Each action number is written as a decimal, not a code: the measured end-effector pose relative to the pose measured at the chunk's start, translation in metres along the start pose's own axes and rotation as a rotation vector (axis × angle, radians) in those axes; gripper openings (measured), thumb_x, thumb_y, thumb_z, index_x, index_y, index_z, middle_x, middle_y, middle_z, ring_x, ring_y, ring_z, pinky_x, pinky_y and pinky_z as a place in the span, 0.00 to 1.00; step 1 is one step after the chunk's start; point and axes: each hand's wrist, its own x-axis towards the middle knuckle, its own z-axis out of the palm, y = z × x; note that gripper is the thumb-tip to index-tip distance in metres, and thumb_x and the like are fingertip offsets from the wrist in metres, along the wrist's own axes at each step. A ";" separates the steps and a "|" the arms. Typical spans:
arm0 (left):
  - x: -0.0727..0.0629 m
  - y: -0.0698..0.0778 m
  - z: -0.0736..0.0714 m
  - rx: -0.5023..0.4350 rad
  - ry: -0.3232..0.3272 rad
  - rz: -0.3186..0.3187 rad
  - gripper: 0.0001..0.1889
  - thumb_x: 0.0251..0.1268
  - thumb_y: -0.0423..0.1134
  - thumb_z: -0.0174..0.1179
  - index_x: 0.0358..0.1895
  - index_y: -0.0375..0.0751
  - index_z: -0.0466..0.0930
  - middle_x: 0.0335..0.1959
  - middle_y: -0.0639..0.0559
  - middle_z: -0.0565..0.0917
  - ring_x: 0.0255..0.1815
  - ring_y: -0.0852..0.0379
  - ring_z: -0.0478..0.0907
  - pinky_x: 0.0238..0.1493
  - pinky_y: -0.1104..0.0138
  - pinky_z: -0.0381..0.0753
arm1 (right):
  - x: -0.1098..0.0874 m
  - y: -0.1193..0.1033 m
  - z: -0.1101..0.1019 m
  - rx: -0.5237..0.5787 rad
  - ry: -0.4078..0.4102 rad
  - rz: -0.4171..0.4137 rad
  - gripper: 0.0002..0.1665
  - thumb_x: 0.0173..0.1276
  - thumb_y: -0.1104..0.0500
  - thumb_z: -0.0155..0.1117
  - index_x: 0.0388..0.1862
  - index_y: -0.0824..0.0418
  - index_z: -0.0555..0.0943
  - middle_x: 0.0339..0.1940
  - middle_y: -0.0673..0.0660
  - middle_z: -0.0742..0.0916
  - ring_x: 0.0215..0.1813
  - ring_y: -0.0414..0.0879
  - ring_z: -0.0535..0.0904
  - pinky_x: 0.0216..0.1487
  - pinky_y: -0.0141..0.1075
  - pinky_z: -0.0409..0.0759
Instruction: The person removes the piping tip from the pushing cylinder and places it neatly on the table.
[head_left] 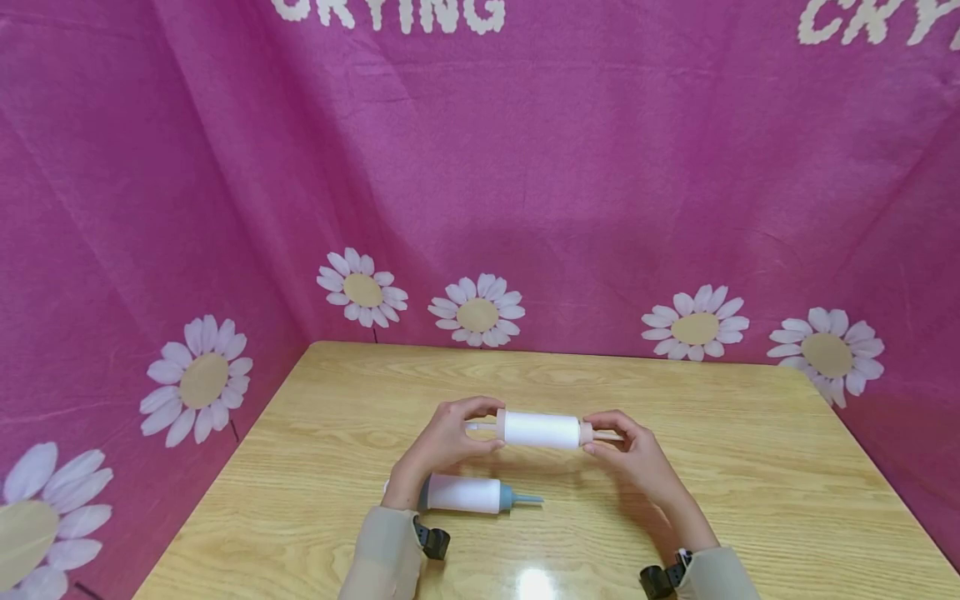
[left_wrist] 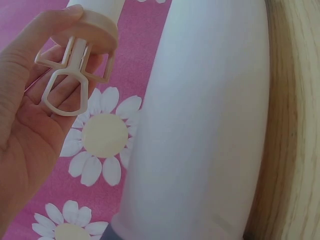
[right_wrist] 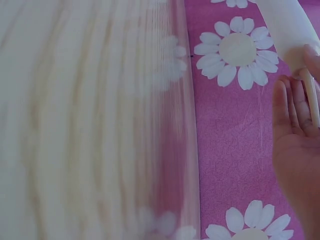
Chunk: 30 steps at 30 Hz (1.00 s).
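With the left hand (head_left: 453, 433) I grasp the left end of a white tube with beige ends (head_left: 542, 430), beside its ring handle (left_wrist: 70, 72); with the right hand (head_left: 633, 458) I pinch its right end, near the thin nozzle (head_left: 607, 436). This tube is above the middle of the surface (head_left: 337, 417). On the near side lies a second tube with blue-grey ends (head_left: 465, 493), partly hidden by the left wrist (head_left: 403, 485), so room there is narrow. Wider room I see toward the far edge (head_left: 555, 356) and right edge (head_left: 872, 467).
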 end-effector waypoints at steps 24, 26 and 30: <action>-0.001 0.000 -0.002 0.002 0.004 0.005 0.26 0.55 0.42 0.72 0.59 0.47 0.79 0.57 0.50 0.84 0.60 0.47 0.81 0.63 0.54 0.79 | 0.004 -0.005 0.002 -0.025 0.012 0.234 0.22 0.70 0.54 0.63 0.51 0.72 0.80 0.43 0.55 0.86 0.40 0.34 0.83 0.48 0.37 0.86; -0.001 0.000 -0.002 0.007 0.003 0.001 0.25 0.55 0.42 0.72 0.59 0.47 0.79 0.57 0.51 0.84 0.60 0.48 0.80 0.63 0.54 0.79 | 0.003 -0.005 0.002 -0.011 0.003 0.229 0.22 0.69 0.54 0.64 0.53 0.70 0.79 0.46 0.54 0.86 0.43 0.34 0.83 0.49 0.37 0.85; -0.002 0.000 -0.003 0.007 -0.001 -0.002 0.26 0.55 0.42 0.72 0.59 0.48 0.79 0.58 0.50 0.84 0.60 0.48 0.80 0.63 0.53 0.79 | 0.003 -0.003 0.002 -0.012 -0.013 0.177 0.22 0.68 0.55 0.66 0.55 0.66 0.79 0.50 0.54 0.84 0.45 0.34 0.83 0.50 0.32 0.84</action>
